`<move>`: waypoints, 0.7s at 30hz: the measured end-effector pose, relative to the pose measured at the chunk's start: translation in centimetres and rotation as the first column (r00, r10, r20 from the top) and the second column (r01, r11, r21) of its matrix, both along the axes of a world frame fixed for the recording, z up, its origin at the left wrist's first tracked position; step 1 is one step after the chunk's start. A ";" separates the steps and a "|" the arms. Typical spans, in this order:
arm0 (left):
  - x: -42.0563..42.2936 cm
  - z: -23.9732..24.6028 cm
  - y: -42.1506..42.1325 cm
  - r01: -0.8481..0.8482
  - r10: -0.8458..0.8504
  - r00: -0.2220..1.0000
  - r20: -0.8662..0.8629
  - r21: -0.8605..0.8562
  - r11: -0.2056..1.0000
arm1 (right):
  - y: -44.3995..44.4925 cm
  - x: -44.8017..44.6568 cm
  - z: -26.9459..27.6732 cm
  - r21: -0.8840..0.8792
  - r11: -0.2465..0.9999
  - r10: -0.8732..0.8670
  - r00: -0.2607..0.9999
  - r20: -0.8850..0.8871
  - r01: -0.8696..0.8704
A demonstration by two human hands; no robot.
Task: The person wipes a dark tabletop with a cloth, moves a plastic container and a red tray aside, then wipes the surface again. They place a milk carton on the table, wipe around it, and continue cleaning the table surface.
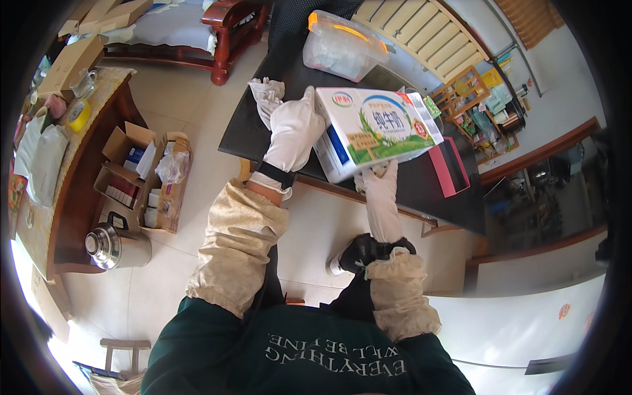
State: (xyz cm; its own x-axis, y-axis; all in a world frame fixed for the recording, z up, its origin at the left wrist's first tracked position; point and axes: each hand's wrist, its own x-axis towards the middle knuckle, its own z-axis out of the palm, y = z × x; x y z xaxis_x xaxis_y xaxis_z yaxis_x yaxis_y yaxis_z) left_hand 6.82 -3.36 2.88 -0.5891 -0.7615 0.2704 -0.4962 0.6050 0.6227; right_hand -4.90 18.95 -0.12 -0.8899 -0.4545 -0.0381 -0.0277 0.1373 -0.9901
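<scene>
A milk carton box [380, 123], white with blue and green print, is held tilted above the black tabletop [410, 185]. My left hand [295, 129], in a white glove, grips the box's left end with the thumb at its upper corner. Beneath the near edge, my gloved right hand [379, 185] supports the box, its fingertips partly hidden under it. A crumpled white cloth [267, 93] lies beside my left hand; whether that hand touches it, I cannot tell. To the right of the box is a pink-edged black open box [450, 168].
A clear plastic bin [340, 49] with orange latches stands farther back on the table. Open cardboard boxes [165, 182] and a steel thermos jug [118, 247] stand on the floor at left, beside a wooden cabinet [84, 197]. A white surface [513, 326] borders the lower right.
</scene>
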 end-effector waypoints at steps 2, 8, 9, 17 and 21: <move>-0.1 -0.2 0.1 -0.040 0.035 0.996 -0.076 -0.064 0.997 | -2.1 1.2 -0.1 -0.194 0.980 -0.015 0.995 0.100 0.035; 0.5 -1.7 -0.9 -0.043 -0.013 0.926 -0.376 -0.141 0.989 | -7.6 1.6 -0.5 -0.219 0.976 0.021 0.996 0.089 -0.001; 0.6 -1.8 -1.1 -0.056 -0.006 0.907 -0.420 -0.136 0.989 | -8.1 1.2 -0.4 -0.180 0.984 0.024 0.995 0.096 -0.007; 2.4 -0.9 0.9 0.111 -0.103 0.940 -0.325 0.005 0.994 | -4.1 -4.1 3.6 0.128 0.941 0.296 0.945 0.139 -0.313; 2.3 -0.2 2.9 0.115 -0.122 0.982 -0.144 -0.053 0.992 | -2.6 -9.6 6.2 -0.345 0.901 0.211 0.961 -0.179 -0.262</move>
